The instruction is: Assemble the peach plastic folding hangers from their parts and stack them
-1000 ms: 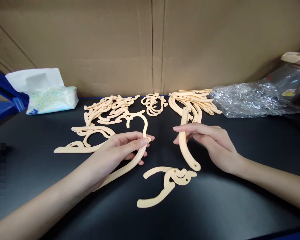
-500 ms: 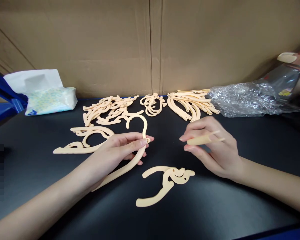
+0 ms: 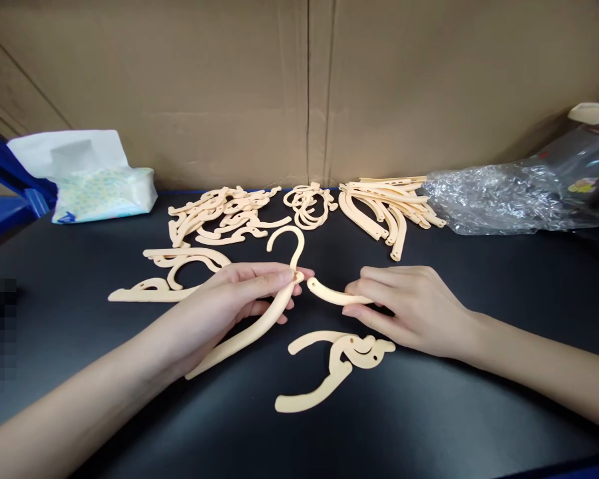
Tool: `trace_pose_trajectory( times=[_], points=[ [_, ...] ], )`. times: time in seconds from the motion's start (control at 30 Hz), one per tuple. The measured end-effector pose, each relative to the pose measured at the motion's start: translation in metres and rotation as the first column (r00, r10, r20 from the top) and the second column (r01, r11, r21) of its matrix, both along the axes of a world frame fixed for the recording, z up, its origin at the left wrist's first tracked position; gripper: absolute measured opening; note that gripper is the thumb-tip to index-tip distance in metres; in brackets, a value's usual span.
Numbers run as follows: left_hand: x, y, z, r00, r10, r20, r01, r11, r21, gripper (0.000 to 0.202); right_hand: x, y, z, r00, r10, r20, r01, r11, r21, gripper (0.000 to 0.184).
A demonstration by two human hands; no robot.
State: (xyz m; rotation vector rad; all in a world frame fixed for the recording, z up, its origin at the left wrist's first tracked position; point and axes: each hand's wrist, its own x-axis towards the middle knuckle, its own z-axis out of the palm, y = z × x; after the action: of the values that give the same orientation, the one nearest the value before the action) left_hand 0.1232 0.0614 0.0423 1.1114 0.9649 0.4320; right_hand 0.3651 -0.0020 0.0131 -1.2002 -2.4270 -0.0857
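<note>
My left hand point(image 3: 239, 299) is closed on a cream plastic hook piece point(image 3: 259, 319) whose curved hook rises above my fingers and whose long arm runs down to the left. My right hand point(image 3: 409, 306) pinches a curved cream arm piece point(image 3: 329, 294), its rounded end pointing left, almost touching the hook piece near my left fingertips. A partly joined hanger piece with a smiling face point(image 3: 339, 362) lies on the black table point(image 3: 429, 412) just below both hands.
Piles of cream parts lie at the back: hooks point(image 3: 219, 216), small rings point(image 3: 309, 203), curved arms point(image 3: 384, 206). More pieces point(image 3: 170, 273) rest left. A tissue pack point(image 3: 90, 186) sits far left, a crumpled clear bag point(image 3: 499, 199) far right. A cardboard wall stands behind.
My right hand turned the curved arm piece and brought it leftward, its end now beside the hook piece in my left hand. My left hand barely moved.
</note>
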Motion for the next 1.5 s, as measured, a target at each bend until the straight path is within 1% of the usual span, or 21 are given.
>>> trace_pose_trajectory(
  times=[0.17,0.33,0.5,0.6,0.7,0.87,0.97,1.2,1.27,1.37,1.5],
  points=[
    [-0.002,0.001,0.002,0.999,-0.053,-0.001,0.052,0.997,-0.059,0.026,0.001,0.0,-0.001,1.0,0.02,0.001,-0.02,1.0,0.018,0.028],
    [-0.004,0.001,0.002,0.989,-0.145,-0.003,0.145,0.989,-0.015,0.025,0.001,0.0,-0.001,1.0,0.028,0.006,-0.028,0.999,0.017,0.03],
    [-0.005,0.002,0.002,0.984,-0.178,-0.016,0.178,0.984,-0.024,0.025,0.002,0.002,-0.001,0.999,0.051,0.011,-0.051,0.999,0.007,0.031],
    [-0.005,0.005,0.001,0.981,-0.192,0.014,0.192,0.979,-0.062,0.024,0.002,0.003,0.0,0.996,0.086,0.011,-0.086,0.996,-0.001,0.033],
    [-0.006,0.007,0.001,0.977,-0.209,0.036,0.212,0.975,-0.074,0.024,0.002,0.003,0.0,0.995,0.104,0.009,-0.104,0.995,0.011,0.033],
    [-0.008,0.009,0.0,0.956,-0.275,0.098,0.286,0.951,-0.12,0.024,0.002,0.003,0.001,0.993,0.119,0.008,-0.119,0.992,0.043,0.035],
    [-0.008,0.01,0.0,0.949,-0.293,0.116,0.308,0.941,-0.141,0.025,0.002,0.003,0.001,0.992,0.126,0.009,-0.127,0.991,0.052,0.036],
    [-0.01,0.01,-0.002,0.943,-0.319,0.09,0.33,0.933,-0.146,0.026,0.002,0.003,0.0,0.99,0.139,0.0,-0.139,0.989,0.045,0.036],
    [-0.009,0.009,0.0,0.947,-0.318,0.05,0.322,0.936,-0.14,0.026,0.002,0.003,0.001,0.99,0.139,0.0,-0.139,0.99,0.037,0.037],
    [-0.007,0.007,0.003,0.949,-0.313,-0.026,0.31,0.947,-0.082,0.023,0.002,0.003,0.001,0.991,0.135,0.006,-0.135,0.991,0.025,0.039],
    [-0.004,0.004,0.007,0.943,-0.325,-0.072,0.325,0.945,-0.012,0.02,0.002,0.003,0.001,0.99,0.138,0.007,-0.138,0.99,0.034,0.04]
  ],
)
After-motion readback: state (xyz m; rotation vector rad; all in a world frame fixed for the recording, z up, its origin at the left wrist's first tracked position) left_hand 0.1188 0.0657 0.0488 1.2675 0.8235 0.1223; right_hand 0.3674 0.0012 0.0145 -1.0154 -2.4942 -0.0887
